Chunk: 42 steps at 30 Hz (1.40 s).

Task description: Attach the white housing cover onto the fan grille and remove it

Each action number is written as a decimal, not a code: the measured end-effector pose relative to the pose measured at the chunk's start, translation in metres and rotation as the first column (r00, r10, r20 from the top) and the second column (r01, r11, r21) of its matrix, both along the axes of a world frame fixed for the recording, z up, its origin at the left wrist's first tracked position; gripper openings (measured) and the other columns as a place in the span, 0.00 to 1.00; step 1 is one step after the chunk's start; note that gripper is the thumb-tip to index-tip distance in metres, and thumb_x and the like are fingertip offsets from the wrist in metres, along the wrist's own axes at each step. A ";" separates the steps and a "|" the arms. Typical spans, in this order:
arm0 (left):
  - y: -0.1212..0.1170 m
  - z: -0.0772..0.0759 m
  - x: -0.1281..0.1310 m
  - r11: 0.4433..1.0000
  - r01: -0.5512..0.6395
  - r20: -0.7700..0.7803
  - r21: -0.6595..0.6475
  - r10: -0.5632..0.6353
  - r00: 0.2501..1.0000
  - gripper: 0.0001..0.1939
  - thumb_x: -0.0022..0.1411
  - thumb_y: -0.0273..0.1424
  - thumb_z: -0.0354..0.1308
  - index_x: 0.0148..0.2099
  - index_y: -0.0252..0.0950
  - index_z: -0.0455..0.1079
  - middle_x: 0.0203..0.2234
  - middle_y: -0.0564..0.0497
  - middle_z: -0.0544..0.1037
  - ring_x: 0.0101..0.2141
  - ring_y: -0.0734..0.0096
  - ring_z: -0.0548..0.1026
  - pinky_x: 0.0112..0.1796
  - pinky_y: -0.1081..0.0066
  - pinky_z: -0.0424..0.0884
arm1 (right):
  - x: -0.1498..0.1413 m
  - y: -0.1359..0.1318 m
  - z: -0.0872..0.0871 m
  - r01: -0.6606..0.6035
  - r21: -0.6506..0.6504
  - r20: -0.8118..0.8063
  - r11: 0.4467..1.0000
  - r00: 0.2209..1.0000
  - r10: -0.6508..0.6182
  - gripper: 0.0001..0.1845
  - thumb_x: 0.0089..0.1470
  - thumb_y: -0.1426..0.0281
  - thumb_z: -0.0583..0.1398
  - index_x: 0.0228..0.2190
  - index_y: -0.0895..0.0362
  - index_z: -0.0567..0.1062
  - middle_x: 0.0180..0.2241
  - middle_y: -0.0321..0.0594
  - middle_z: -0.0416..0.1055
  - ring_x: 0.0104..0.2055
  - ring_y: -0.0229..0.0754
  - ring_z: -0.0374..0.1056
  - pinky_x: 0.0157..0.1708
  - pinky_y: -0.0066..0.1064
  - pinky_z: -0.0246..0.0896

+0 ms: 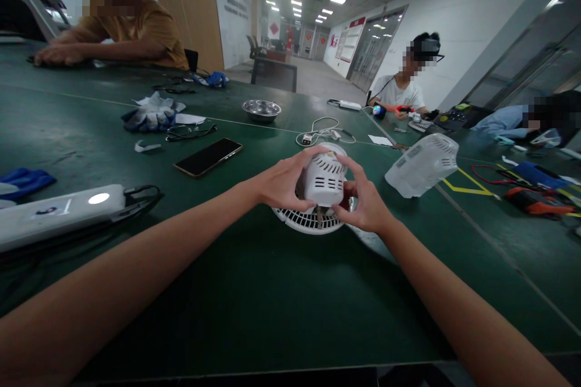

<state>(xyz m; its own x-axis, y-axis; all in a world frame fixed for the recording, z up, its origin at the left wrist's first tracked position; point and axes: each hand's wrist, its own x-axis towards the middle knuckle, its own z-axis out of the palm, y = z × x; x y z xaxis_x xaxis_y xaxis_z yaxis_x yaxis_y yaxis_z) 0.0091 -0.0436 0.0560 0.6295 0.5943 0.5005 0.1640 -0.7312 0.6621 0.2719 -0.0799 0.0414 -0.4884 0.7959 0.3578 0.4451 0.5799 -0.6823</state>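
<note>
In the head view, a white vented motor housing [325, 179] of a small fan sits between my two hands. My left hand [288, 180] curls around its left side, thumb near the lower edge. From the right, my right hand [364, 201] grips it with thumb and fingers. Below the housing, a round white fan grille [308, 222] lies on the green table. The parts between housing and grille are mostly hidden by my fingers. Standing apart to the right is a translucent white plastic shell [424, 164] with slots.
Beyond the hands are a coiled white cable [324, 133] and a metal bowl [262, 110]. A phone [209, 157], gloves [152, 113] and a white device [63, 214] lie left. At right sits an orange-black multimeter [538, 201]. Other people sit around the table [254, 302].
</note>
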 end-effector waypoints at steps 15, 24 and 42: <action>0.023 -0.024 -0.002 0.937 0.030 -0.033 0.348 -0.020 0.999 0.57 0.50 0.40 0.73 0.74 0.43 0.45 0.65 0.33 0.67 0.56 0.39 0.74 0.56 0.44 0.72 | -0.003 -0.003 0.004 -0.047 -0.067 -0.031 0.997 0.999 0.045 0.51 0.51 0.72 0.68 0.69 0.42 0.52 0.28 0.29 0.73 0.23 0.39 0.69 0.20 0.32 0.67; 0.025 -0.026 -0.004 0.939 0.016 -0.068 0.343 0.008 0.998 0.58 0.53 0.49 0.74 0.75 0.45 0.46 0.68 0.33 0.65 0.60 0.34 0.72 0.58 0.41 0.71 | -0.005 -0.002 0.005 -0.008 -0.002 0.044 1.000 0.999 0.008 0.50 0.52 0.64 0.70 0.68 0.43 0.52 0.32 0.32 0.75 0.25 0.42 0.71 0.25 0.36 0.69; 0.043 -0.049 -0.020 0.820 -0.564 -0.254 -0.094 0.528 0.810 0.30 0.75 0.49 0.45 0.65 0.34 0.69 0.53 0.39 0.82 0.51 0.53 0.81 0.51 0.58 0.74 | -0.011 0.005 -0.003 0.306 0.259 0.029 0.916 0.946 -0.324 0.54 0.47 0.50 0.72 0.68 0.43 0.55 0.67 0.50 0.64 0.55 0.63 0.71 0.54 0.63 0.71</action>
<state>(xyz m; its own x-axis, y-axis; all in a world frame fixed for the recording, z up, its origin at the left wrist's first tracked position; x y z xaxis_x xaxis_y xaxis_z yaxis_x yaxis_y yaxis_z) -0.0111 -0.0003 0.0066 0.2540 0.9299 0.2662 0.6507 -0.3679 0.6643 0.2604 -0.0749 0.0385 -0.2578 0.8028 0.5376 0.6737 0.5482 -0.4955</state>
